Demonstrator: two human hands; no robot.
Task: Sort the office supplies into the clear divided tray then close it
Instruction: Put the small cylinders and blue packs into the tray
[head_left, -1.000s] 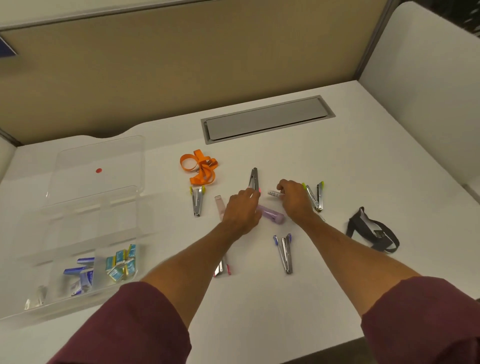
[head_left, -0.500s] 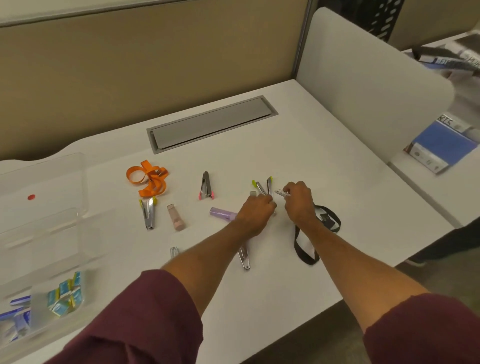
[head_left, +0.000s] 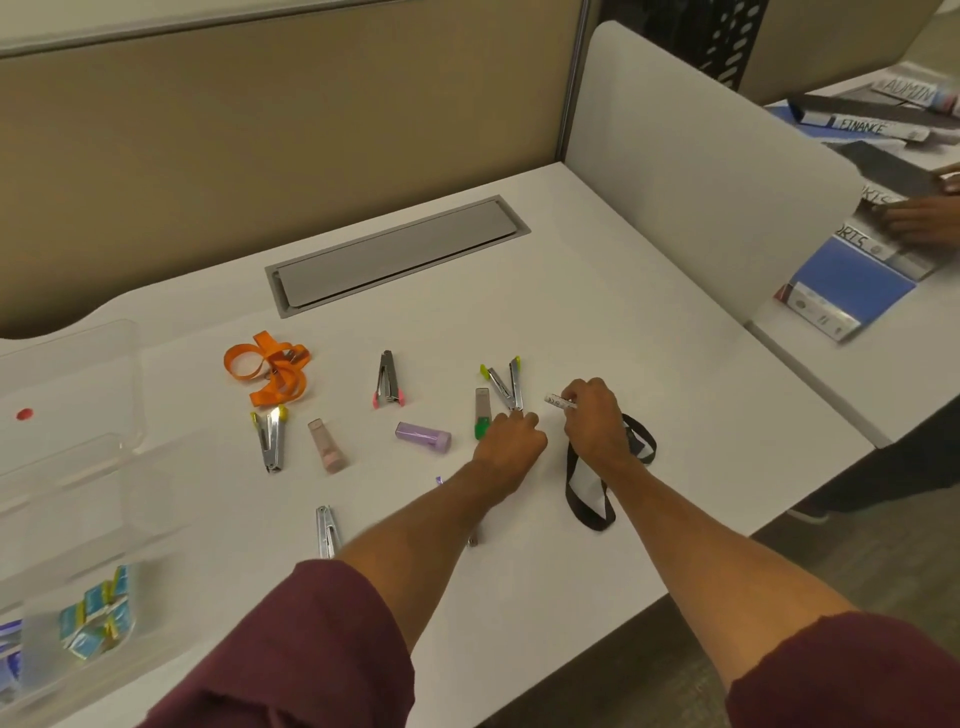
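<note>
Centre right of the frame, the right hand (head_left: 595, 423) pinches a small white strip (head_left: 560, 401) above the black lanyard (head_left: 638, 441); just left of it the left hand (head_left: 511, 441) lies curled at the hinge of a yellow-tipped staple remover (head_left: 506, 384), and whether it grips anything cannot be told; the clear divided tray (head_left: 78, 499) sits open at the left edge, well apart.

The white counter (head_left: 649, 364) carries a clear tray (head_left: 104, 499) at its left edge, an orange lanyard (head_left: 270, 369), a black lanyard (head_left: 595, 519), scattered staple removers (head_left: 387, 382) and a purple tube (head_left: 423, 437).
</note>
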